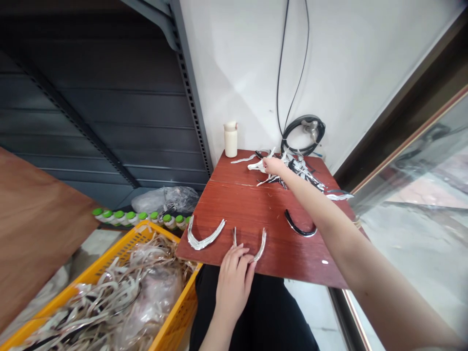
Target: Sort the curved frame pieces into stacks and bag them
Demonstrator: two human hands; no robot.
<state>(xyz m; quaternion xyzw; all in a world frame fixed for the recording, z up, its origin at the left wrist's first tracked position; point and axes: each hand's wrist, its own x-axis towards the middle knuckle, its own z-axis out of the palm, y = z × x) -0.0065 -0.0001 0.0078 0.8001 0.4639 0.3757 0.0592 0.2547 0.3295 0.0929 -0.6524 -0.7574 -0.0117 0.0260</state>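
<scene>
My left hand (234, 270) is at the table's front edge, its fingers closed over the bend of a U-shaped bundle of thin pale strips (261, 246); the middle of the bundle is hidden. My right hand (273, 165) reaches to the far side and pinches a white strip (257, 166) beside a tangled pile of white and black strips (303, 170). Left of my left hand lies a curved white bundle (201, 243). A curved black bundle (298, 229) sits under my right forearm, which covers part of its right end.
The brown table (241, 204) stands against a white wall. A cream bottle (230, 140) and a coiled black cable (288, 141) are at its back. A yellow crate (179, 312) full of strips, green-lidded jars (130, 217) and a dark shelf (146, 117) are left; glass (409, 214) is right.
</scene>
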